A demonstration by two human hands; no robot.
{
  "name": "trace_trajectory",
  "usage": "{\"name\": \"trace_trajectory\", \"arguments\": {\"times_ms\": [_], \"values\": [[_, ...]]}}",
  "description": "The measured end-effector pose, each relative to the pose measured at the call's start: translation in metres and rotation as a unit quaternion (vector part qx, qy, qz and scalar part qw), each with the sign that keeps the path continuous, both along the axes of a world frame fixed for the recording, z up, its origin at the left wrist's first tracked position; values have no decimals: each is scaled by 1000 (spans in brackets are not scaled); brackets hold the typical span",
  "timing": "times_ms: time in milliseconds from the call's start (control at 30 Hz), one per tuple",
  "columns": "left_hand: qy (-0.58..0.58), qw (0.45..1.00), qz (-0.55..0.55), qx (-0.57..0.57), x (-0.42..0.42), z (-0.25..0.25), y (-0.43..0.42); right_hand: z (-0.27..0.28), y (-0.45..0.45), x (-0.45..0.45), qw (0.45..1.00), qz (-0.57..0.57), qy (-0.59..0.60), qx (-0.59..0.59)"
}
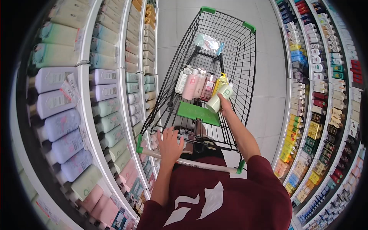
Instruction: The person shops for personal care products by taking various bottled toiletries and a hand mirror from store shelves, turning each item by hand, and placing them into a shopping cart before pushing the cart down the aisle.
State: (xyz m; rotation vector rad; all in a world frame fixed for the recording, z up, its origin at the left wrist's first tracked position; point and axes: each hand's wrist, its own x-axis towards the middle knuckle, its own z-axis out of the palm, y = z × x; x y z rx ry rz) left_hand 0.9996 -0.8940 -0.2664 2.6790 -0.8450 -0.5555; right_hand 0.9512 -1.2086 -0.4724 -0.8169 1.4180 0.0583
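Note:
My right hand (226, 105) is wrapped round a pale green bottle (220, 98), which tilts over the shopping cart (248, 73). My left hand (170, 145) rests at the left part of the cart handle (207, 165), with its fingers stretched out and apart. Inside the cart, a pink bottle (190, 86) stands beside a white pump bottle (181, 79). Next to them are a pinkish-red bottle (208, 86) and a yellow pump bottle (220, 81), the latter partly behind the green bottle. A shiny light-blue packet (207, 42) lies towards the cart's far end.
Shelves on the left hold purple bottles (57, 103) and other pastel bottles, close to the cart's side. Shelves on the right carry rows of yellow bottles (288, 143) and many other products. A green flap (198, 113) sits at the cart's near end. Grey tiled floor (267, 76) runs along the aisle.

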Motion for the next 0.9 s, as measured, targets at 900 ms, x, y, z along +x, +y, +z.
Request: {"name": "trace_trajectory", "arguments": {"times_ms": [900], "values": [[24, 998, 44, 25, 34, 1, -53, -130, -83, 43, 785, 573, -33, -234]]}}
